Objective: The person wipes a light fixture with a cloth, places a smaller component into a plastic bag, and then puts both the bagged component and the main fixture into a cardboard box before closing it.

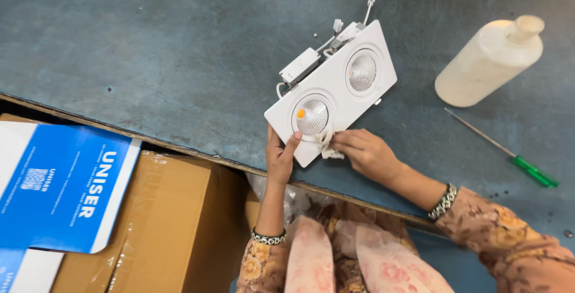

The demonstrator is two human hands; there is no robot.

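A white rectangular twin-spot light fixture [341, 86] lies tilted on the grey-blue tabletop, with two round reflector lamps and white wires and a small driver box [299, 65] at its far side. My left hand [280, 156] grips the fixture's near corner from below. My right hand [366, 151] presses a small white cloth [326, 143] against the rim of the nearer lamp. Both wrists wear beaded bracelets and floral sleeves.
A cream plastic bottle [488, 59] lies on its side at the right. A green-handled screwdriver [503, 147] rests below it. Brown cardboard boxes [162, 221] and a blue-and-white carton [57, 185] sit below the table edge [150, 136] at the left.
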